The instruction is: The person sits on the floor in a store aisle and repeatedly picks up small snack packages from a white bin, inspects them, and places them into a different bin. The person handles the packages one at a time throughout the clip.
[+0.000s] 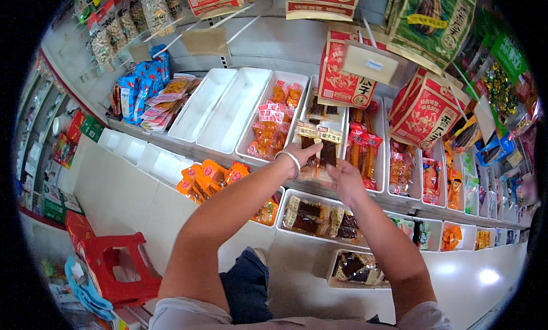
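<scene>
My left hand (303, 155) grips clear snack packs (329, 152) with dark brown pieces inside and cream printed tops, its thumb across their front. Against the lower right edge of these packs are the fingers of my right hand (346, 180), pinching them. The packs are over the front part of a white plastic bin (338, 122), where similar dark packs (316, 109) lie at the back. Below my hands stands a white bin (282, 223) of dark packs. Another bin (331, 275) of them rests on the floor, partly hidden by my right forearm.
Left of my hands are a bin of orange snacks (277, 116) and two bare white bins (233, 111). Red seed bags (347, 69) hang on hooks close above. Orange packets (214, 178) fill a lower bin. A red plastic stool (122, 265) stands at lower left.
</scene>
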A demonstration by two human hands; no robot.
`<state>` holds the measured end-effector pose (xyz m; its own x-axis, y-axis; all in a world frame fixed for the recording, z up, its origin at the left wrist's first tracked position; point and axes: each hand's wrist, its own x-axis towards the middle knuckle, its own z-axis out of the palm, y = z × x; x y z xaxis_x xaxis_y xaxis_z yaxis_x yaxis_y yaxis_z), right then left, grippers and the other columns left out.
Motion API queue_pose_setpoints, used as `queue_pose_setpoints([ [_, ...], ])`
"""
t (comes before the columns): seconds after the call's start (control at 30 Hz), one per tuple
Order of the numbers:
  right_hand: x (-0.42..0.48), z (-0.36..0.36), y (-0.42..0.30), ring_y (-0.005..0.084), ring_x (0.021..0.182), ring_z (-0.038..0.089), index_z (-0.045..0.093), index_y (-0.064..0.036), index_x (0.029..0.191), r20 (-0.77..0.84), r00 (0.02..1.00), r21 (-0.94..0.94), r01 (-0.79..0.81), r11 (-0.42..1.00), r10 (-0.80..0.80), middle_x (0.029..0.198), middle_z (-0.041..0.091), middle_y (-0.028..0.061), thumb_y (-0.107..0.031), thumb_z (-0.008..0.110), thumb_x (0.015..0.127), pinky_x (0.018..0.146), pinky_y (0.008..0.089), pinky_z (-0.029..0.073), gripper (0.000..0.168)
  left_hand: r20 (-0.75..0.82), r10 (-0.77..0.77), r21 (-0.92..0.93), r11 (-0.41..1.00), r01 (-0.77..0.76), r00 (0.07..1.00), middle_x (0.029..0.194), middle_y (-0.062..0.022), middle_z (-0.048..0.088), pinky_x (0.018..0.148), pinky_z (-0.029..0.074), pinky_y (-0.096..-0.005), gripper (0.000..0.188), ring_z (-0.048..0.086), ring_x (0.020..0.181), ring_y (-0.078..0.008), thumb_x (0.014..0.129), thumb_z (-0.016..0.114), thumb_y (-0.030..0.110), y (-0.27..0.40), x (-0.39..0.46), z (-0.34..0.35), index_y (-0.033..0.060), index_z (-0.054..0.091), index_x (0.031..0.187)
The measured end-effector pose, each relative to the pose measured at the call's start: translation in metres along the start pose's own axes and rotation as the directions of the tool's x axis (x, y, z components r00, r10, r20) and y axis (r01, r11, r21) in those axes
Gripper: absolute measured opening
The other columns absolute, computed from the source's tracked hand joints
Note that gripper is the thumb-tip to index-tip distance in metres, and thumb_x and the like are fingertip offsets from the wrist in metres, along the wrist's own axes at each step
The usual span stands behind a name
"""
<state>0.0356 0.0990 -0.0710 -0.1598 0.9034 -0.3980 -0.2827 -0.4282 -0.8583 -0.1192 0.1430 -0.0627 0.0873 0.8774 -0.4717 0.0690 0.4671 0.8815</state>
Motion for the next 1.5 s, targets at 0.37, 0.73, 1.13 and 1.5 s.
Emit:
queue_pose_setpoints([
  [0.37,0.150,0.029,-0.025,0.0229,0.079,0.053,0.042,0.001,0.096,-0.089,0.996,0.097,-0.003,0.995,0.011,0.089,0.050,0.0111,-0.002,0.042,0.082,0.070,0.0356,0.048,0.015,-0.243,0.325,0.260,0.929,-0.261,0.914,0.083,-0.0173,0.057,0.043,0.046,-0.0297,0.031,0.058,0.057,-0.0226,0.075,0.050,0.004,-0.010,0.115,-0.066,-0.0063,0.043,0.103],
  [0.73,0.271,-0.043,-0.013,0.0305,0.090,0.052,0.043,0.002,0.108,-0.157,0.873,-0.935,0.019,0.354,-0.462,0.100,0.051,0.0217,-0.007,0.052,0.071,0.074,0.0367,0.043,0.039,0.186,0.117,-0.021,0.993,-0.116,0.975,0.080,-0.0163,0.055,0.039,0.046,-0.0281,0.023,0.057,0.052,-0.0204,0.074,0.042,-0.008,-0.006,0.067,-0.027,-0.0039,0.043,0.097],
  [1.13,0.178,0.004,-0.023,0.0339,0.096,0.047,0.049,0.002,0.103,0.186,0.918,-0.953,0.255,0.163,-0.350,0.101,0.050,0.0213,-0.009,0.048,0.074,0.085,0.0361,0.036,0.031,0.068,0.259,0.712,0.663,-0.229,0.964,0.090,-0.0184,0.057,0.070,0.046,-0.0337,0.026,0.056,0.084,-0.0298,0.068,0.057,0.012,-0.012,0.125,0.004,0.0000,0.055,0.091],
  [1.5,0.088,0.011,-0.024,0.0298,0.106,0.043,0.049,-0.002,0.103,0.314,0.847,-0.896,0.414,0.162,-0.429,0.112,0.046,0.0178,-0.001,0.049,0.075,0.091,0.0328,0.033,0.028,-0.002,0.129,0.089,0.988,-0.128,0.992,0.090,-0.0177,0.057,0.064,0.044,-0.0327,0.039,0.055,0.077,-0.0277,0.071,0.047,0.001,-0.049,0.147,0.025,0.0050,0.048,0.109],
])
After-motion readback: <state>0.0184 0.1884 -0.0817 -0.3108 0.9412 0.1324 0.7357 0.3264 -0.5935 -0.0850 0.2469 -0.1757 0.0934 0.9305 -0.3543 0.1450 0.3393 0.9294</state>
